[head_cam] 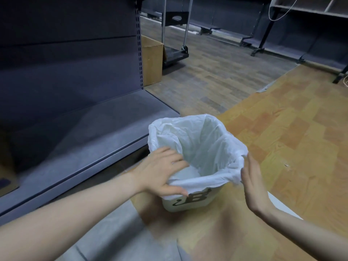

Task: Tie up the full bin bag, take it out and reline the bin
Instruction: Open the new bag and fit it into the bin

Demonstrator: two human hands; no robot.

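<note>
- Lower centre: my left hand (163, 172) grips the white bag (197, 140) at the rim of the bin (188, 204), on the floor.
- My right hand (252, 183), fingers straight, touches its right fold.
- Film looks thin and slippery; best held at the folded edge.

Dark grey shelving unit (66, 53) at left, with a perforated upright (139, 49) and a bare base shelf (94, 132). Behind the upright stands a cardboard box (151, 61); just beside it is a platform trolley (176, 53) with metal handle poles (186, 21). Grey-brown plank floor (216, 76) meets an orange wood-pattern sheet (291, 119). A white cable (271, 12) hangs at upper right, near pale wooden shelves (310, 7).
</note>
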